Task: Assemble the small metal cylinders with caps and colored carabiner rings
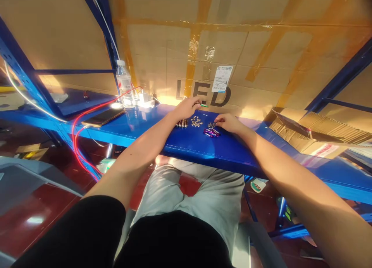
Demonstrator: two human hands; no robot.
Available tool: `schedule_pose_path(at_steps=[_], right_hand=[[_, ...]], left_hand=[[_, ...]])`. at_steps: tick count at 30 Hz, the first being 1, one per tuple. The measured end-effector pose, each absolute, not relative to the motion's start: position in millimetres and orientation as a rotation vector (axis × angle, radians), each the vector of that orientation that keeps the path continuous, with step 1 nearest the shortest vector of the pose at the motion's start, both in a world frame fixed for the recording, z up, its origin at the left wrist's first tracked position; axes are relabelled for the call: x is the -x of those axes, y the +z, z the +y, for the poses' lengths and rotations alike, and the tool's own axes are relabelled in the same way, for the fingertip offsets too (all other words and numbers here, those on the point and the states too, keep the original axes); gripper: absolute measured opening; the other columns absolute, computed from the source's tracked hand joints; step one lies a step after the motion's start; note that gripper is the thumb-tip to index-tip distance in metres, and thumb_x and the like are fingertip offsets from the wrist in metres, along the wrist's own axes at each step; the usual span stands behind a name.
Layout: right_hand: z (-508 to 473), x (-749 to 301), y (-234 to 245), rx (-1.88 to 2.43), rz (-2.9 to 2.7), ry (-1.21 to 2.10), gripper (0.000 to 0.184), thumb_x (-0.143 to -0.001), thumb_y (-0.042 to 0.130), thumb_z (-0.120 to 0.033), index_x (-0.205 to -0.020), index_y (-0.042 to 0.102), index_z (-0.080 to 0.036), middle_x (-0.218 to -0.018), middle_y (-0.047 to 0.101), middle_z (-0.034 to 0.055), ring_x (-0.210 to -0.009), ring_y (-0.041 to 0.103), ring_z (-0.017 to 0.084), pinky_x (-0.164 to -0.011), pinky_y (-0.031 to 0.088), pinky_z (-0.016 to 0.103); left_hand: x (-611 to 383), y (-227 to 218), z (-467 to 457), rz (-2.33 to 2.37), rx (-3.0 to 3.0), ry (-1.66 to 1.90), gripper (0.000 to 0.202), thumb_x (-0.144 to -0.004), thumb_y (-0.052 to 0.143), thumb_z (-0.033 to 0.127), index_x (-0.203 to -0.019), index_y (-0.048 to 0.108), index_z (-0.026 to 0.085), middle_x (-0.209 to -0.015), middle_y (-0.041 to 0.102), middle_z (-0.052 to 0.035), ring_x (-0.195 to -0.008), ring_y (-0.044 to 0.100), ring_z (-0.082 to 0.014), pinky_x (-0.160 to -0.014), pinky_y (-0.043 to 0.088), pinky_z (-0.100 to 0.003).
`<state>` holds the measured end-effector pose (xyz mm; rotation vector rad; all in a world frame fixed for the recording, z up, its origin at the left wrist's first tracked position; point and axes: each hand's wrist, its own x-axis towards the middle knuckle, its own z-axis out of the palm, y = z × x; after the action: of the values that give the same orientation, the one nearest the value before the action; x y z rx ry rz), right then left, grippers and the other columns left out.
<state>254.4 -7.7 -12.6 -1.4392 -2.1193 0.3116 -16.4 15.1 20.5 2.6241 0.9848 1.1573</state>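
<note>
My left hand is closed, its fingertips at a slim green clip that looks like a small carabiner. My right hand has its fingers pinched together beside a little heap of dark metal rings; whatever is between them is too small to make out. Just in front of the rings lies a bunch of purple and silver clips, perhaps carabiners. Small gold-coloured metal pieces are scattered between my hands. Below my left wrist stand several copper-coloured cylinders, partly hidden by the forearm.
The blue metal shelf backs onto a large cardboard box. On the left are a water bottle, a white plug adapter, a red cable and a phone. An opened carton is at right.
</note>
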Motion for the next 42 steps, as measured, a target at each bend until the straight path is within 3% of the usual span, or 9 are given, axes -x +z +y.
schedule_pose_path(at_steps=[8, 12, 16, 23, 27, 30, 35, 42], right_hand=[[-14, -257, -2, 1.392, -1.908, 0.571, 0.013, -0.074, 0.071, -0.01, -0.084, 0.076, -0.016, -0.077, 0.075, 0.0055, -0.068, 0.066, 0.018, -0.073, 0.059, 0.032], [-23, -246, 8, 1.265, -1.837, 0.58, 0.01, -0.079, 0.075, -0.016, -0.088, 0.076, -0.018, -0.075, 0.074, 0.0059, -0.07, 0.066, 0.019, -0.071, 0.059, 0.033], [-31, -226, 12, 1.119, -1.775, 0.748, 0.02, -0.08, 0.086, -0.026, -0.095, 0.074, -0.019, -0.085, 0.077, 0.0066, -0.079, 0.07, 0.02, -0.073, 0.059, 0.033], [-42, -215, 14, 1.0, -1.761, 0.958, 0.028, -0.077, 0.092, -0.034, -0.086, 0.072, -0.016, -0.086, 0.078, 0.0091, -0.077, 0.07, 0.018, -0.069, 0.056, 0.029], [-46, -216, 18, 1.0, -1.741, 0.924, 0.027, -0.076, 0.092, -0.033, -0.08, 0.07, -0.017, -0.07, 0.071, 0.0037, -0.064, 0.063, 0.014, -0.063, 0.054, 0.028], [-45, -217, 22, 1.013, -1.711, 0.878, 0.022, -0.075, 0.089, -0.031, -0.077, 0.071, -0.018, -0.061, 0.063, -0.0004, -0.056, 0.056, 0.013, -0.058, 0.05, 0.028], [-45, -221, 26, 1.037, -1.668, 0.849, 0.017, -0.075, 0.086, -0.03, -0.075, 0.074, -0.018, -0.059, 0.063, 0.0011, -0.055, 0.056, 0.014, -0.056, 0.049, 0.029], [-54, -218, 28, 0.997, -1.805, 0.906, 0.032, -0.074, 0.089, -0.045, -0.073, 0.072, -0.019, -0.06, 0.066, 0.0028, -0.054, 0.059, 0.014, -0.054, 0.049, 0.028]], left_hand=[[16, 22, 12, 0.95, -2.582, 1.18, 0.015, -0.096, 0.055, 0.022, -0.102, 0.069, 0.018, -0.104, 0.075, -0.0088, -0.098, 0.067, -0.0241, -0.089, 0.05, -0.039], [6, 22, 4, 0.909, -2.482, 1.235, 0.009, -0.091, 0.066, 0.022, -0.099, 0.064, 0.019, -0.096, 0.07, -0.0062, -0.09, 0.064, -0.0214, -0.083, 0.047, -0.036], [-6, 22, -7, 0.819, -2.447, 1.203, 0.008, -0.09, 0.066, 0.016, -0.094, 0.06, 0.019, -0.082, 0.064, -0.0019, -0.08, 0.059, -0.0182, -0.076, 0.044, -0.034], [-15, 21, -15, 0.75, -2.496, 1.178, 0.008, -0.085, 0.065, 0.014, -0.087, 0.059, 0.019, -0.081, 0.061, -0.0002, -0.079, 0.055, -0.0165, -0.073, 0.041, -0.032], [-13, 23, -12, 0.737, -2.482, 1.167, 0.01, -0.08, 0.069, 0.013, -0.085, 0.061, 0.019, -0.082, 0.062, 0.0001, -0.079, 0.056, -0.0166, -0.075, 0.044, -0.032], [-9, 26, -9, 0.783, -2.459, 1.141, 0.01, -0.079, 0.07, 0.013, -0.085, 0.064, 0.018, -0.082, 0.065, -0.0004, -0.08, 0.059, -0.0172, -0.076, 0.046, -0.033], [0, 31, -5, 0.802, -2.363, 1.105, 0.01, -0.078, 0.075, 0.017, -0.086, 0.07, 0.018, -0.083, 0.07, -0.0028, -0.08, 0.063, -0.0173, -0.077, 0.049, -0.035], [17, 38, 0, 0.799, -2.044, 1.152, 0.018, -0.081, 0.078, 0.019, -0.098, 0.076, 0.016, -0.085, 0.074, -0.0065, -0.072, 0.063, -0.0152, -0.07, 0.05, -0.033]])
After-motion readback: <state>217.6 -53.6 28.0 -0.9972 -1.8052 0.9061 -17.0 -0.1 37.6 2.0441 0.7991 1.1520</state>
